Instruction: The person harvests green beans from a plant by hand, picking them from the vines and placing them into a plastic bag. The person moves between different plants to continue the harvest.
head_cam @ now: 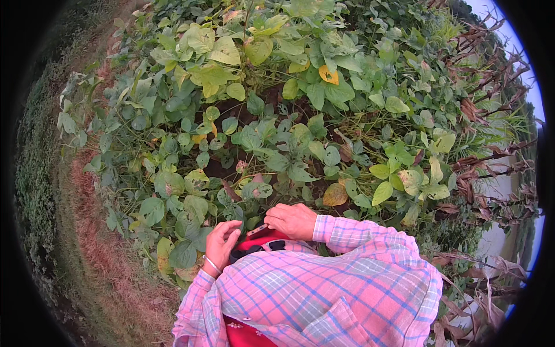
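Note:
In front of my waist, the fingers of my right hand (292,220) grip the end of a thin, flat object with a pale edge, perhaps a mobile phone (257,231). Its lower part rests against red cloth (269,238) at the waist, and how far it sits in a pocket or fold is hidden. My left hand (221,243) is just left of it, fingers bent and thumb apart, with nothing visible in it. A pale bangle (212,263) circles the left wrist. Black straps (247,253) lie between the hands, by the hem of the plaid shirt (303,277).
Leafy bean-like plants (277,160) spread ahead, close against my hands, some leaves yellowed and full of holes. Dry brown stalks (472,186) stand at the right. A strip of dry reddish grass (99,217) runs along the left.

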### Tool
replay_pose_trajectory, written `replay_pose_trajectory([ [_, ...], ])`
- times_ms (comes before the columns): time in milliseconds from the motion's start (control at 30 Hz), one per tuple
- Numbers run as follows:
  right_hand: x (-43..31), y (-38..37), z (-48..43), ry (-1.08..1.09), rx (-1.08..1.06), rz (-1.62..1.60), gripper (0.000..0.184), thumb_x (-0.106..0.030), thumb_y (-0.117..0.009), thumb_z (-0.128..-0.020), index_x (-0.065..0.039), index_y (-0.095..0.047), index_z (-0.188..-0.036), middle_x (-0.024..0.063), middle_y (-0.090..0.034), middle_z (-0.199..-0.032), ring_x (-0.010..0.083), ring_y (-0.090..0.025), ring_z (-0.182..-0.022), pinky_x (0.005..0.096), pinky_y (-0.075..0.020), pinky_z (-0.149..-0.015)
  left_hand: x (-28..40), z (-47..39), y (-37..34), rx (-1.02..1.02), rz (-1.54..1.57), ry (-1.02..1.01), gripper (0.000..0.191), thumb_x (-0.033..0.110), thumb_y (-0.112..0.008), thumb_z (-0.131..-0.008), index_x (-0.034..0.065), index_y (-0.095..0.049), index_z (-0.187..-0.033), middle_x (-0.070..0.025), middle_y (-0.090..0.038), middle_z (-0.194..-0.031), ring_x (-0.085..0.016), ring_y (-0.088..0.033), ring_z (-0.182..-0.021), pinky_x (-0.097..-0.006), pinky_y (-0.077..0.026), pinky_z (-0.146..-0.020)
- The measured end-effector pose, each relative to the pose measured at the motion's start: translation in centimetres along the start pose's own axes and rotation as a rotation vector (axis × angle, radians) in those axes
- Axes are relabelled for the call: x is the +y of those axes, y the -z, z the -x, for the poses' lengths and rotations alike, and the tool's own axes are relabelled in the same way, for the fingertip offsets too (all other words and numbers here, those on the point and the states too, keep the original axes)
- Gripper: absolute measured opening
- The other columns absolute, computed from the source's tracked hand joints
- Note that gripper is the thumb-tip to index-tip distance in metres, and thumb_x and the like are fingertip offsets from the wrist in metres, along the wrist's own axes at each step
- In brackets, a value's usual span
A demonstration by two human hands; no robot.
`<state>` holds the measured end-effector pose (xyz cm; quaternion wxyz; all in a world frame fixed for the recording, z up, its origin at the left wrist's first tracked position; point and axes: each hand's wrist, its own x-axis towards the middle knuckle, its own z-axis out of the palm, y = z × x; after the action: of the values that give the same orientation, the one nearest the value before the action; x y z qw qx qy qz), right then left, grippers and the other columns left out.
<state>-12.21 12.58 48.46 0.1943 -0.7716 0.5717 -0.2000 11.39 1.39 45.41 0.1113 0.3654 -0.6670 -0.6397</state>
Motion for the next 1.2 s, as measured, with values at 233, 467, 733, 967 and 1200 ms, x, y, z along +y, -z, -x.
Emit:
replay_pose_trajectory([
  [233, -1.6, 1.8, -4.7, 0.165, 0.193, -0.002, 0.018, -0.015, -0.058, -0.081, -0.006, -0.057, -0.097, 0.0060, -0.053, -0.089, 0.0231, -0.058, -0.083, 0.0325, -0.0519, -0.060, -1.9, -3.9, 0.1, -0.298, 0.903, 0.564, 0.049, 0.038, -0.049, -0.096, 0.0036, -0.047, -0.131, -0.0096, -0.061, -0.111, -0.017, -0.063, -0.088, -0.0290, -0.051, -0.079],
  [467, -1.4, -3.7, -6.9, 0.290, 0.159, -0.441, 0.020, -0.018, -0.057, -0.088, -0.004, -0.058, -0.102, 0.0096, -0.056, -0.098, 0.0260, -0.058, -0.089, 0.0342, -0.0491, -0.075, -3.7, -2.7, 0.7, 0.041, 1.051, 0.600, 0.056, 0.007, -0.061, -0.086, 0.0057, -0.037, -0.137, -0.0096, -0.063, -0.106, -0.019, -0.065, -0.086, -0.0331, -0.056, -0.074],
  [733, 2.2, -8.1, -9.5, -0.592, -0.059, -1.533, 0.063, -0.034, -0.053, -0.095, -0.011, -0.024, -0.147, 0.0039, -0.034, -0.146, 0.0166, -0.036, -0.130, 0.0376, -0.0398, -0.100, -1.2, -1.6, 1.5, 0.065, 1.324, 0.290, 0.045, 0.014, -0.052, -0.093, 0.0106, -0.039, -0.136, -0.0079, -0.057, -0.120, -0.020, -0.062, -0.100, -0.0363, -0.055, -0.082],
  [967, 1.6, -8.9, -11.8, -0.474, -0.358, -1.916, 0.060, -0.023, -0.057, -0.092, -0.016, -0.029, -0.145, -0.0027, -0.049, -0.130, 0.0129, -0.048, -0.116, 0.0352, -0.0395, -0.096, -1.9, -0.2, 2.6, 0.062, 1.470, 0.111, 0.043, 0.027, -0.041, -0.099, 0.0145, -0.034, -0.140, -0.0120, -0.059, -0.114, -0.026, -0.064, -0.096, -0.0427, -0.057, -0.077],
  [1200, 1.9, -9.5, -13.7, -0.548, -0.477, -2.085, 0.057, -0.027, -0.058, -0.089, -0.017, -0.035, -0.140, -0.0003, -0.052, -0.123, 0.0153, -0.052, -0.110, 0.0372, -0.0429, -0.093, -2.6, -0.3, 2.4, 0.201, 1.392, 0.122, 0.047, 0.023, -0.038, -0.100, 0.0159, -0.025, -0.145, -0.0053, -0.052, -0.128, -0.017, -0.058, -0.109, -0.0371, -0.054, -0.085],
])
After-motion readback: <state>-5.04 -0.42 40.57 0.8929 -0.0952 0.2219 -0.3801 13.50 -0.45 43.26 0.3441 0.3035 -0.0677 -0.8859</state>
